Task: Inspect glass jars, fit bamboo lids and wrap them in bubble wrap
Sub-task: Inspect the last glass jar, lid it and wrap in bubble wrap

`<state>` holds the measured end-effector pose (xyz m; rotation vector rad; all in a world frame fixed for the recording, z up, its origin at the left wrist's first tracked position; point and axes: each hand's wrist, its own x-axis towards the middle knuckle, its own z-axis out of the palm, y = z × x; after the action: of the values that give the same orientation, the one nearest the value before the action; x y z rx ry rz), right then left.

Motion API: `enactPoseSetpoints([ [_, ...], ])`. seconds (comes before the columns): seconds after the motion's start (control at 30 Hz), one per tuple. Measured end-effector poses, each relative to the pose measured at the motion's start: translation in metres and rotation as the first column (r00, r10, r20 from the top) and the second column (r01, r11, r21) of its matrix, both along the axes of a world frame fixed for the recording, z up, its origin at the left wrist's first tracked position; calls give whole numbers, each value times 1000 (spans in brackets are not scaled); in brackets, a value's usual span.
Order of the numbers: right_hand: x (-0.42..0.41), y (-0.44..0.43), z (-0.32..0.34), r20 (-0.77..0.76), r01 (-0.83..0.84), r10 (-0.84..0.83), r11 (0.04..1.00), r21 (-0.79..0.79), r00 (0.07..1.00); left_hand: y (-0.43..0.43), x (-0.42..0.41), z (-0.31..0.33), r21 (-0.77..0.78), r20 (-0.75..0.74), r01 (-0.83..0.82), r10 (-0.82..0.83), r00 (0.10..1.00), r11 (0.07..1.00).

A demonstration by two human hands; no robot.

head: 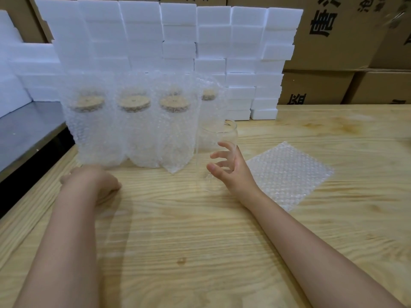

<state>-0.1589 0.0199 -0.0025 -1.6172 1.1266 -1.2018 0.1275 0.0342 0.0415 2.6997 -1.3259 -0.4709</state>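
right hand (231, 166), seen from the head camera, hovers at the right flank of the glass jar (214, 138), fingers (222, 154) spread and half curled, thumb lowest. they overlap the clear wall, but whether they press it or only sit close cannot be told through the glass. the jar stands upright on the wooden table (200, 252), mouth up and without a lid.

left hand (93, 182) lies well left of the jar, knuckles up, low over the table and blurred. its fingers curl under and out of sight, so what it has hold of, if anything, cannot be told.

left of the jar, three wrapped jars (135, 134) stand in a row, side by side, each in bubble wrap that rises above its top. a bamboo lid (134, 103) shows through the wrap on each. a fourth wrapped jar (209, 101) stands just behind the glass jar.

right of the jar, past the right wrist, a bubble wrap sheet (289, 172) lies flat on the table.

behind the jar, white foam blocks (178, 41) are stacked in a wall, with cardboard boxes (329, 52) in black print behind and to the right. far left of the jar, a dark surface (29, 132) adjoins the table.
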Motion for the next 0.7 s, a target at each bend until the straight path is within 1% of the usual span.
enactPoseSetpoints([
  [0.03, 0, 0, 0, -1, -2, 2, 1000, 2, 1000, 2, -1, 6, -33, -55, 38, -40, 998, 999],
  [0.07, 0, 0, 0, -1, -3, 4, 1000, 5, 1000, 6, -4, 13, -82, -158, 52, -64, 985, 995],
  [0.13, 0, 0, 1, -1, -4, 4, 1000, 8, 1000, 12, -12, 33, -233, -393, 65, -155, 906, 970],
  [0.17, 0, 0, 1, 0, -3, 3, 1000, 9, 1000, 15, -19, 44, -323, -455, 96, -244, 857, 941],
  [0.23, 0, 0, 1, 2, -2, 2, 1000, 9, 1000, 19, -38, 63, -535, -512, 139, -451, 731, 834],
  [0.27, 1, 1, 1, 2, -2, 2, 1000, 9, 1000, 21, -50, 71, -639, -525, 118, -543, 656, 760],
  [0.3, 1, 1, 1, 1, -2, 2, 1000, 9, 1000, 22, -62, 76, -724, -528, 65, -613, 587, 686],
  [0.33, 1, 1, 1, 1, -1, 1, 1000, 10, 1000, 22, -73, 80, -790, -511, 14, -670, 539, 613],
  [0.37, 0, 1, 1, 3, -2, 2, 1000, 12, 1000, 21, -83, 82, -845, -473, -31, -718, 512, 534],
  [0.43, 0, 1, 0, 5, -5, 5, 1000, 16, 1000, 19, -101, 81, -924, -369, -103, -783, 501, 369],
  [0.5, 0, 1, 0, 6, -8, 8, 1000, 17, 1000, 14, -116, 75, -964, -261, -103, -791, 553, 246],
  [0.53, 0, 1, 0, 10, -7, 7, 1000, 17, 1000, 11, -123, 72, -975, -213, -70, -788, 578, 212],
  [0.57, 0, 0, 0, 14, -6, 6, 1000, 17, 1000, 8, -130, 68, -980, -177, -28, -792, 585, 199],
  [0.7, 0, -1, -1, 18, -5, 4, 1000, 14, 1000, -4, -149, 56, -966, -114, 135, -829, 548, 222],
])
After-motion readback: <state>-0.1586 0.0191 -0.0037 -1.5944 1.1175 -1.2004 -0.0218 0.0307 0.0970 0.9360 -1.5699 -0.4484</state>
